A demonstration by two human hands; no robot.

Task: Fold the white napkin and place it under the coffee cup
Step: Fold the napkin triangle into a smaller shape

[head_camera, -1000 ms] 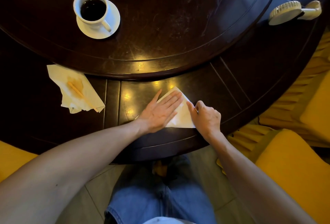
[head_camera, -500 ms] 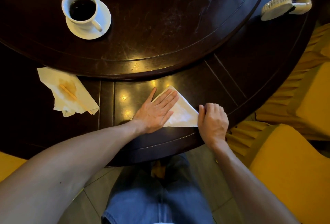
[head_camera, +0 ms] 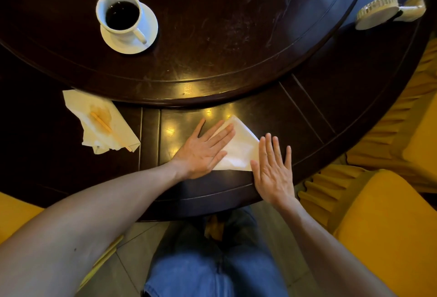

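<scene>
A white napkin, folded into a triangle, lies on the dark table's outer ring near the front edge. My left hand rests flat on its left part, fingers spread, and hides that side. My right hand lies flat and open at the napkin's right corner, fingers apart, holding nothing. A white coffee cup full of dark coffee stands on a white saucer at the far left of the raised round centre of the table, well away from both hands.
A crumpled, stained napkin with a wooden stirrer on it lies at the left of the outer ring. A cream hand fan sits at the far right. Yellow chairs stand at the right and left. The raised centre's rim runs just beyond the napkin.
My right hand has opened from a closed fist at the napkin's right corner to a flat, spread palm. My left hand has stayed pressed on the napkin.
</scene>
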